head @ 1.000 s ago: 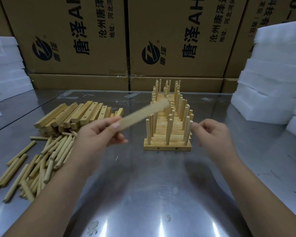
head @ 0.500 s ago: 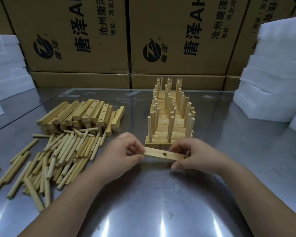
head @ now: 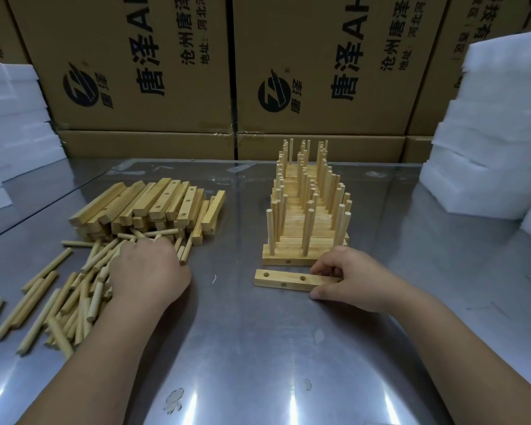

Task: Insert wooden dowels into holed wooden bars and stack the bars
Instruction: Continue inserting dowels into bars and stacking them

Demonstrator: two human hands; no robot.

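Head view: right hand [head: 354,276] pinches holed bar [head: 288,280] at 3 o'clock (flat on worktop [head: 258,348]); left hand [head: 147,271] among dowels [head: 59,302] at 9 o'clock, grip cannot be told

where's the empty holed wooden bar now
Head view, right of centre: the pale holed wooden bar lies flat on the metal table just before the dowelled bar stack, right hand gripping its right end.

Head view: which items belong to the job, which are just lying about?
Job: empty holed bar, pinched by right hand; loose dowels under left hand; spare bar pile; finished doweled bars.
Lying about: cardboard boxes; white foam blocks.
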